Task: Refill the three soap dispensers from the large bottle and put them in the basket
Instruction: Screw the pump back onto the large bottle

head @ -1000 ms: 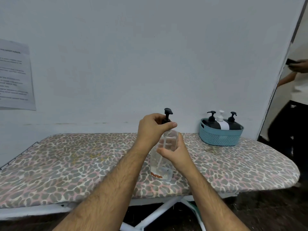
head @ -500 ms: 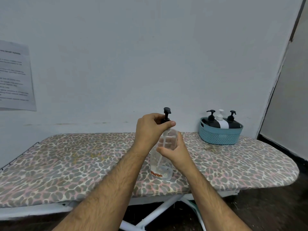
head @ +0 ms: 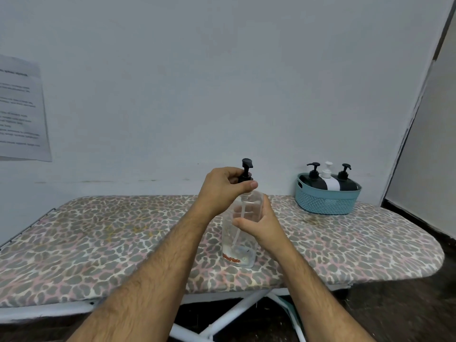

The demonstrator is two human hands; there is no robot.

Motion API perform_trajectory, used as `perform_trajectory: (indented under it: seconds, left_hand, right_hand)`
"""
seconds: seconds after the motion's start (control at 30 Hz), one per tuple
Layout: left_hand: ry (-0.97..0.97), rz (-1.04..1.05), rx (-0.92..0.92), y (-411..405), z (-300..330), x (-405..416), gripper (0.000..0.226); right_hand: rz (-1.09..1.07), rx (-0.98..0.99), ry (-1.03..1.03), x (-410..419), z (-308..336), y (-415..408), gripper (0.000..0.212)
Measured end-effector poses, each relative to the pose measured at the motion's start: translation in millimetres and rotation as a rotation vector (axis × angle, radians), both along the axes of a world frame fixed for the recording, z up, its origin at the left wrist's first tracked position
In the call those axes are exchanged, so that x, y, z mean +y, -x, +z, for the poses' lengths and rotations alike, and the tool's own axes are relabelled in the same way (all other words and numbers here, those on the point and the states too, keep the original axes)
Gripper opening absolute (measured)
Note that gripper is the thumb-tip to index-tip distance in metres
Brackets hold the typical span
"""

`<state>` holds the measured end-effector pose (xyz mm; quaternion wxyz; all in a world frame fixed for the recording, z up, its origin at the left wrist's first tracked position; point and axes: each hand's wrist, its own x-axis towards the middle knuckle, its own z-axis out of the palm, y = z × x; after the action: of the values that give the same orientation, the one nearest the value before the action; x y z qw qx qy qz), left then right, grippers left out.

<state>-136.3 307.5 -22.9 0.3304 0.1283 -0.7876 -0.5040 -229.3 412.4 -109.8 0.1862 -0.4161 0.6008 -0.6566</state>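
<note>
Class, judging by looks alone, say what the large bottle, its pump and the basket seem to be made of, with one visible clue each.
Bottle: probably clear plastic; the dip tube shows through its wall.
Pump: likely black plastic, matte moulded spout.
Basket: seemingly teal plastic; uniform perforated weave pattern and a cut-out handle.

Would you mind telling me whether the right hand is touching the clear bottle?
Touching. The head view shows the right hand wrapped around the clear bottle, fingers pressed against its side.

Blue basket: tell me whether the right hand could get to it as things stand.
Probably yes. The blue basket stands on the board to the right, nothing lying between it and the right hand. But that hand is wrapped around the clear bottle, so it would have to let go first.
</note>
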Motion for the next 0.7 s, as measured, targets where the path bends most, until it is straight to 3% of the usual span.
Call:
perform_trajectory:
  seconds: [0.23,0.4,0.47,0.57,0.7]
  left_hand:
    - [-0.019,-0.067,0.002,-2.7,0.3,-2.8,0.021]
    - [-0.005,-0.059,0.036,-5.7,-8.5,1.3,0.02]
    - [-0.003,-0.042,0.026,-7.6,-12.7,0.5,0.032]
    - [-0.044,-0.017,-0.051,-17.3,-24.3,-7.4,0.059]
    - [-0.129,-0.056,-0.118,-33.1,-42.1,-11.7,0.072]
  right_hand:
    - [0.026,-0.004,-0.042,1.2,0.2,5.0,0.064]
    - [0.048,0.018,-0.115,5.0,3.9,6.8,0.088]
    - [0.057,0.039,-0.165,8.4,7.0,8.4,0.095]
    - [0.031,0.145,-0.284,20.4,13.0,9.1,0.085]
    - [0.012,0.255,-0.427,37.1,6.1,8.4,0.076]
